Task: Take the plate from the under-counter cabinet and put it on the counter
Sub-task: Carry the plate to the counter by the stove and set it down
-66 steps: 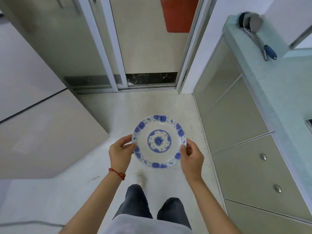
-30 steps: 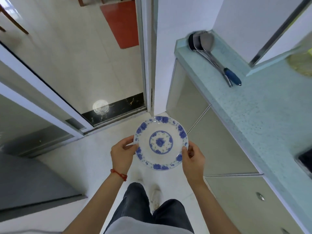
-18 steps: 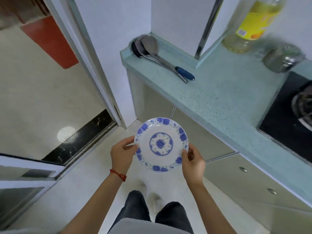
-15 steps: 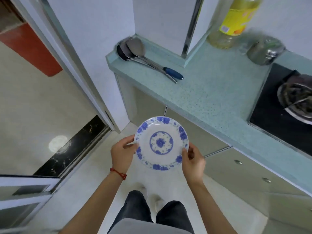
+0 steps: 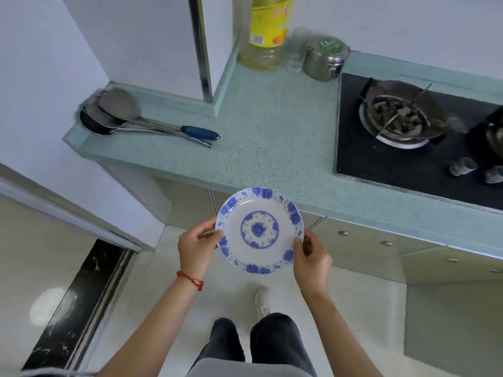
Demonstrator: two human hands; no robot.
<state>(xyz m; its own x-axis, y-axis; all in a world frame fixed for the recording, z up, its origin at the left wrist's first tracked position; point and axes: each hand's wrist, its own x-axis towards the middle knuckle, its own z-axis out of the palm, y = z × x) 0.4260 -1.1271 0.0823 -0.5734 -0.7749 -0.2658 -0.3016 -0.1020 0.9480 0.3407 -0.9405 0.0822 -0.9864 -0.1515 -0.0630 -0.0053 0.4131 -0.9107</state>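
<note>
A white plate (image 5: 260, 229) with blue flower patterns is held level in front of me, above the floor. My left hand (image 5: 194, 247) grips its left rim and my right hand (image 5: 311, 258) grips its right rim. The plate's far edge overlaps the front edge of the pale green speckled counter (image 5: 272, 148), which runs across the view just beyond it. Under the counter are the beige cabinet fronts (image 5: 359, 251) with small round knobs.
Metal ladles with a blue handle (image 5: 152, 123) lie at the counter's left end. A yellow oil bottle (image 5: 265, 34) and a steel canister (image 5: 325, 58) stand at the back. A black gas hob (image 5: 408, 140) fills the counter's right part. A doorway sill (image 5: 81, 300) is at lower left.
My view has turned from the doorway toward the counter, which now lies straight ahead. Both hands keep the same hold on the plate, and the plate now reaches the counter's front edge.
</note>
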